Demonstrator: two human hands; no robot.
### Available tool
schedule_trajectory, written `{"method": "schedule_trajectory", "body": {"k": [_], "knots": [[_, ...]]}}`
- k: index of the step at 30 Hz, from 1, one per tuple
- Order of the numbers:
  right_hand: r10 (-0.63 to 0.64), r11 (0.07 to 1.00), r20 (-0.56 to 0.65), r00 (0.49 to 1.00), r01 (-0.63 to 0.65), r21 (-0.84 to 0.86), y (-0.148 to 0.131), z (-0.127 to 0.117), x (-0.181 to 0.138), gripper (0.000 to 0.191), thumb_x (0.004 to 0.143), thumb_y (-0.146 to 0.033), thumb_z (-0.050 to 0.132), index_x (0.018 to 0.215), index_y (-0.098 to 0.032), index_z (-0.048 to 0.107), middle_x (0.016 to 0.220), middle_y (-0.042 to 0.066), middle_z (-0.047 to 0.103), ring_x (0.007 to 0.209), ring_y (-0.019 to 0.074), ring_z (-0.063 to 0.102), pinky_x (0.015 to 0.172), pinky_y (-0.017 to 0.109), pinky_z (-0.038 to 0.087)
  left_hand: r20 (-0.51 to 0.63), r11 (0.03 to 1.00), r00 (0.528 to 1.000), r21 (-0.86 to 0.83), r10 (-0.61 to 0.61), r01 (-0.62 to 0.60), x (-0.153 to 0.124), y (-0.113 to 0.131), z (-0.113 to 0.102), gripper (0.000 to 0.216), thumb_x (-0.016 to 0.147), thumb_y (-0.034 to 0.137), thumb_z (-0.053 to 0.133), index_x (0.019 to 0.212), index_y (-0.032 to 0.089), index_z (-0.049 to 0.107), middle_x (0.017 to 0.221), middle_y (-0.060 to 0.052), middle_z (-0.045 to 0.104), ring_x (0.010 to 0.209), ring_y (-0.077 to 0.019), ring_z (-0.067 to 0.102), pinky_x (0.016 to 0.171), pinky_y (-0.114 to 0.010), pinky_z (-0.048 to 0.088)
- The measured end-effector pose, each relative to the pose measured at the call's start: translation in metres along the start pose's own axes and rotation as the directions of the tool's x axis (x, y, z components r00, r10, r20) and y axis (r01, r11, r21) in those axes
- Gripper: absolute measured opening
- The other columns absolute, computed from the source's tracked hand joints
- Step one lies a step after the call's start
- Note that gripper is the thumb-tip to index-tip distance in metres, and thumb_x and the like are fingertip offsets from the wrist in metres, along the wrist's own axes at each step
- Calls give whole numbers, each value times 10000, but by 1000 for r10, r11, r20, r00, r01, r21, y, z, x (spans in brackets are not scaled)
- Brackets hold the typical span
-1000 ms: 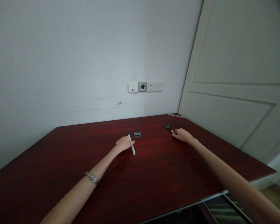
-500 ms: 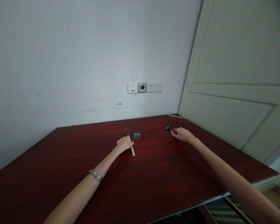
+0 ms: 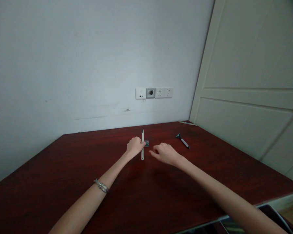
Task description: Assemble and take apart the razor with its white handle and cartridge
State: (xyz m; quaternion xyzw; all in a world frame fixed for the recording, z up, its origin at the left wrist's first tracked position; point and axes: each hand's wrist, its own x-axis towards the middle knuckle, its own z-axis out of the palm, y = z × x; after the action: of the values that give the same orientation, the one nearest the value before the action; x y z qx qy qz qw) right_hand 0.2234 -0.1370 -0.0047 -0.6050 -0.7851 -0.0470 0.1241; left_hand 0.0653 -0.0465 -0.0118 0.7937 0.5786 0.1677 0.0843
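Observation:
My left hand (image 3: 134,146) is closed around a slim white razor handle (image 3: 142,135) and holds it almost upright above the dark red table (image 3: 63,169). Behind it lies a small teal cartridge box (image 3: 146,143), partly hidden by the handle. My right hand (image 3: 164,153) hovers just right of the handle, fingers loosely curled, holding nothing. A green-headed razor (image 3: 182,140) lies alone on the table further right, apart from both hands. A bracelet (image 3: 101,186) sits on my left wrist.
A white wall with a row of sockets (image 3: 154,92) stands behind the table. A cream panelled door (image 3: 246,97) borders the table's right side. The table's near right edge (image 3: 278,198) drops off to the floor.
My left hand has lifted the white handle from lying flat to near upright. My right hand let go of the green-headed razor and moved left toward the handle.

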Motion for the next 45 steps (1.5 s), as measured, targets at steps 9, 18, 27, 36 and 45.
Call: {"method": "schedule_trajectory", "body": {"k": [9,18,27,36,45], "knots": [[132,988,-73,989,-125,85,-24,-2,10,315,834,-390,449,779,-151,646,766,116,660,716,217,627,605,261,391,-171,990,985,-129,32,-55,-8,36,-19,341,813,443,461,716,186,662,768,-72,678,783,-209,629,660,-263,421],[29,819,-95,995,31,573,-3,2,12,357,847,-355,448,610,-131,595,543,9,563,480,90,462,483,206,290,-209,787,968,-570,139,-236,2,36,-11,313,753,419,544,650,135,623,597,-22,596,549,-106,522,523,-212,367],[-25,648,18,1000,2,762,20,5,2,420,799,-503,491,647,-127,597,541,-26,520,484,78,417,483,204,304,73,444,985,-896,158,-5,8,31,-10,324,695,416,639,590,130,530,444,61,375,355,-20,293,346,-171,181],[84,853,-146,986,5,522,24,6,-2,335,820,-383,489,610,-144,595,564,20,609,514,104,495,515,210,328,68,446,992,-895,108,13,8,42,9,320,668,424,655,608,125,557,436,58,383,356,-30,303,346,-175,175],[66,989,-197,978,-38,140,41,2,-10,233,857,-293,413,692,-167,518,701,49,603,604,125,530,559,226,297,81,428,979,-904,189,-8,9,58,14,317,694,434,629,708,120,584,472,53,410,367,-34,321,328,-166,178]]}}
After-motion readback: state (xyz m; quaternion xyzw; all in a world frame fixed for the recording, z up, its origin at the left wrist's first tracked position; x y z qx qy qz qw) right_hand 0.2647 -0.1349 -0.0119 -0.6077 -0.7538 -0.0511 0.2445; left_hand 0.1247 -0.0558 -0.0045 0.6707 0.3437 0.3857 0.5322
